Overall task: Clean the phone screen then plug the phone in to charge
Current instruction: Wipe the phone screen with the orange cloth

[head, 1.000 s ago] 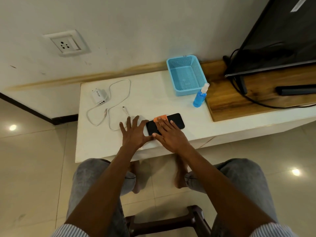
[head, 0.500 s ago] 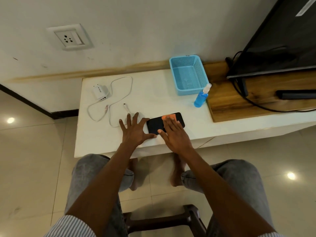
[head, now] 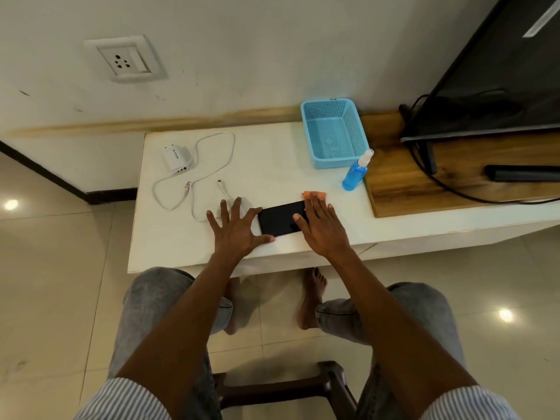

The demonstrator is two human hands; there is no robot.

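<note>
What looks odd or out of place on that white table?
Nothing is spilled or broken. The charger lies unplugged with its cable looped loosely, and the phone sits slightly askew near the table's front edge.

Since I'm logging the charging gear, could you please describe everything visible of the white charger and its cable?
The white plastic charger adapter lies on its side at the back left of the white tabletop, prongs toward the wall, ports facing the person. Its thin white cable loops loosely across the top, and two connector ends lie free near the left hand. It is not plugged into the wall socket.
</note>
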